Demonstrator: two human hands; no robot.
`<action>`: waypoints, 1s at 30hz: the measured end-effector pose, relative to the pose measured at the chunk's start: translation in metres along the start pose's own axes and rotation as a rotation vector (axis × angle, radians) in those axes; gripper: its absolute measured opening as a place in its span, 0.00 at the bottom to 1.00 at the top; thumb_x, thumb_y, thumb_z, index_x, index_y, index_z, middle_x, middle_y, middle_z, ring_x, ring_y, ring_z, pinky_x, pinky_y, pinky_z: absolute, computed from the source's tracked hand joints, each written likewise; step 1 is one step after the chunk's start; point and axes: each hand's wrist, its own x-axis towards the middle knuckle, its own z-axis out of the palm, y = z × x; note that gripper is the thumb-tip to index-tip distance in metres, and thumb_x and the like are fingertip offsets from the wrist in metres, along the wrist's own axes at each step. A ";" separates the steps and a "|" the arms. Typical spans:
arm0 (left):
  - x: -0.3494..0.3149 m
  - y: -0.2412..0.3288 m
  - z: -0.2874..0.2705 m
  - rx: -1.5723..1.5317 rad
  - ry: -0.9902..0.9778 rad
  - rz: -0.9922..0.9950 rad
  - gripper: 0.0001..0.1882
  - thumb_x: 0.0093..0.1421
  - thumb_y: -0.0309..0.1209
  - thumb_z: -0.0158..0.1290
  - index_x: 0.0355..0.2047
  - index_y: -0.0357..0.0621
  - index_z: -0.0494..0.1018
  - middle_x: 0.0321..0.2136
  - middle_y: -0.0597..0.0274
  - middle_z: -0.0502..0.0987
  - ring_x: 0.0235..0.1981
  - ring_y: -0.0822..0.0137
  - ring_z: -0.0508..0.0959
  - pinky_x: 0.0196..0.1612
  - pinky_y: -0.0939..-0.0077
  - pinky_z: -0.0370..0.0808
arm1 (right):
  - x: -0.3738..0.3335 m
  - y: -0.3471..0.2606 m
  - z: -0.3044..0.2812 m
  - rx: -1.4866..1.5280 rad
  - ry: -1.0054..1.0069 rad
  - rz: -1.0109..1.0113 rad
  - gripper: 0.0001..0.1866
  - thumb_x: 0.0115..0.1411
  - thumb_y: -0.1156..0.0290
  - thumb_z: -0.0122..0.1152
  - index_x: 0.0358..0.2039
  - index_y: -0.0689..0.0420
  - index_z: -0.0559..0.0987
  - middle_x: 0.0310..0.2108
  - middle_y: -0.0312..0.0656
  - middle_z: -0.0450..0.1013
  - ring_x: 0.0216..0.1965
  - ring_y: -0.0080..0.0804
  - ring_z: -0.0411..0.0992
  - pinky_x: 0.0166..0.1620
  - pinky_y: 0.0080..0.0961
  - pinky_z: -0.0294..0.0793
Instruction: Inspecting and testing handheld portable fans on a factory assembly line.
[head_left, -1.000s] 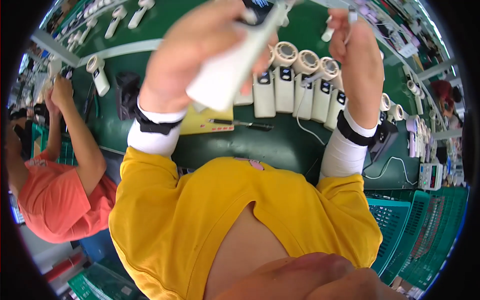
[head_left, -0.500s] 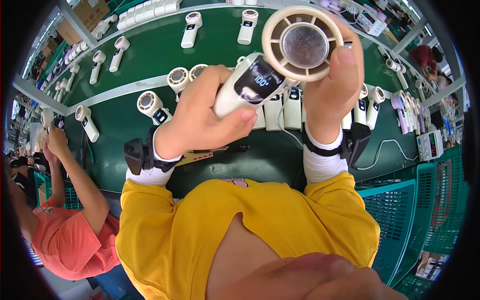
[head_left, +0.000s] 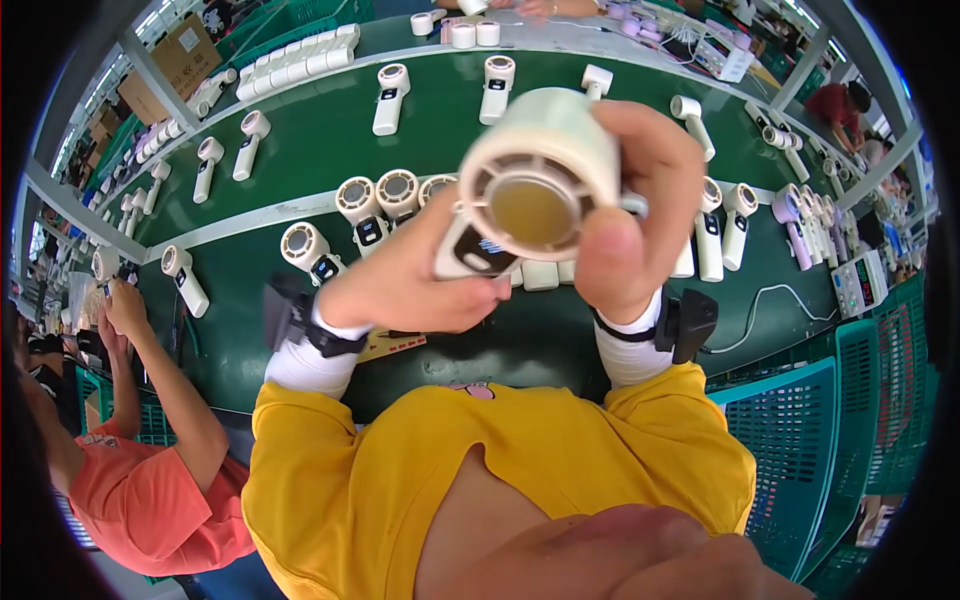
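Observation:
A cream handheld fan (head_left: 545, 135) is held up before me, with its round grille tilted toward my chest. My left hand (head_left: 405, 270) is closed round its handle, beside a dark display with blurred lit digits. With bent fingers and thumb, my right hand (head_left: 645, 200) grips the side of the round head. Behind my hands, several similar fans (head_left: 397, 190) lie on the green workbench (head_left: 240, 285). A yellowish flat piece (head_left: 390, 346) lies below my left forearm.
More fans (head_left: 392, 95) rest spaced along the green belt beyond the bench. At right are a white cable (head_left: 755, 305), a small meter box (head_left: 860, 285) and teal crates (head_left: 785, 450). A co-worker in a coral shirt (head_left: 155, 490) works at left, holding a fan.
The fan's head has come lower and to the left, and its grille has tilted downward. Both hands keep their hold, my right hand shifting left with the head.

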 end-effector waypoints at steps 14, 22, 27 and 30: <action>-0.072 0.096 -0.001 0.347 0.381 0.894 0.23 0.53 0.39 0.46 0.39 0.33 0.54 0.32 0.54 0.61 0.25 0.66 0.67 0.26 0.74 0.67 | 0.006 -0.008 0.011 -0.108 -0.524 0.084 0.06 0.54 0.75 0.50 0.31 0.63 0.69 0.28 0.46 0.64 0.28 0.38 0.64 0.30 0.24 0.64; -0.071 0.099 -0.001 -0.057 0.365 0.818 0.21 0.54 0.37 0.43 0.41 0.31 0.55 0.31 0.47 0.66 0.23 0.63 0.70 0.30 0.72 0.71 | 0.006 -0.027 0.005 -0.138 -0.609 0.147 0.06 0.56 0.73 0.49 0.31 0.62 0.69 0.25 0.43 0.66 0.27 0.33 0.65 0.30 0.22 0.64; -0.031 0.090 0.006 -0.188 0.477 -0.043 0.21 0.56 0.32 0.37 0.47 0.31 0.53 0.29 0.41 0.67 0.14 0.59 0.69 0.12 0.75 0.69 | 0.007 -0.034 0.006 0.050 -0.570 0.446 0.08 0.57 0.71 0.47 0.30 0.63 0.70 0.24 0.39 0.66 0.25 0.26 0.64 0.29 0.19 0.63; -0.026 0.085 0.007 -0.368 0.283 -0.097 0.23 0.56 0.33 0.36 0.49 0.31 0.52 0.30 0.41 0.67 0.15 0.58 0.71 0.14 0.74 0.70 | 0.004 -0.035 0.012 0.314 -0.376 0.506 0.08 0.56 0.70 0.49 0.25 0.61 0.71 0.18 0.38 0.65 0.17 0.24 0.61 0.22 0.19 0.60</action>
